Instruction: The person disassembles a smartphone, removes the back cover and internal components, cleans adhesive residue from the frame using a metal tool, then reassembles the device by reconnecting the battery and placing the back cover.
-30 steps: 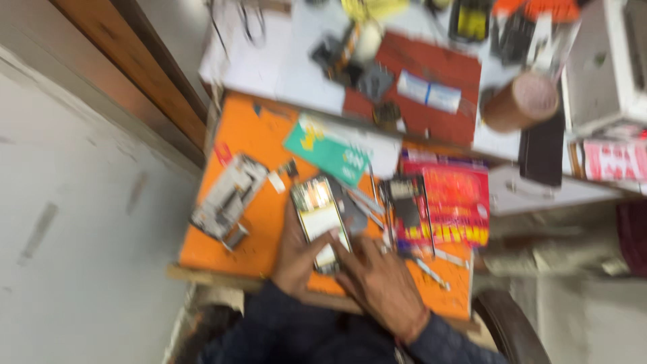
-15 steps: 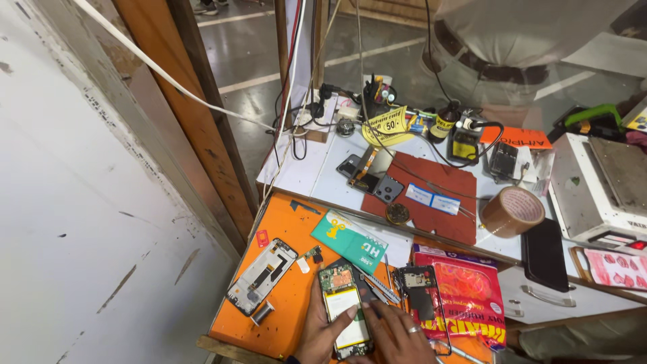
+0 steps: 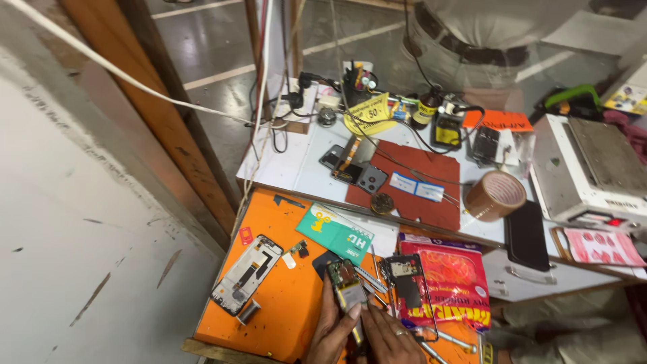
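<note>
While both grip it, left hand (image 3: pixel 331 330), right hand (image 3: pixel 387 337), opened phone (image 3: pixel 348 288), orange mat (image 3: pixel 286 296)

An orange mat (image 3: pixel 283 303) carries a green card (image 3: pixel 335 234), beside a red-and-yellow packet (image 3: pixel 453 283), a brown tape roll (image 3: pixel 495 195) and a black phone (image 3: pixel 526 236).

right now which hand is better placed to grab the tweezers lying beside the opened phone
Right. The right hand lies nearest the tweezers, which sit on its side of the opened phone; the left hand is cupping the phone.
</note>
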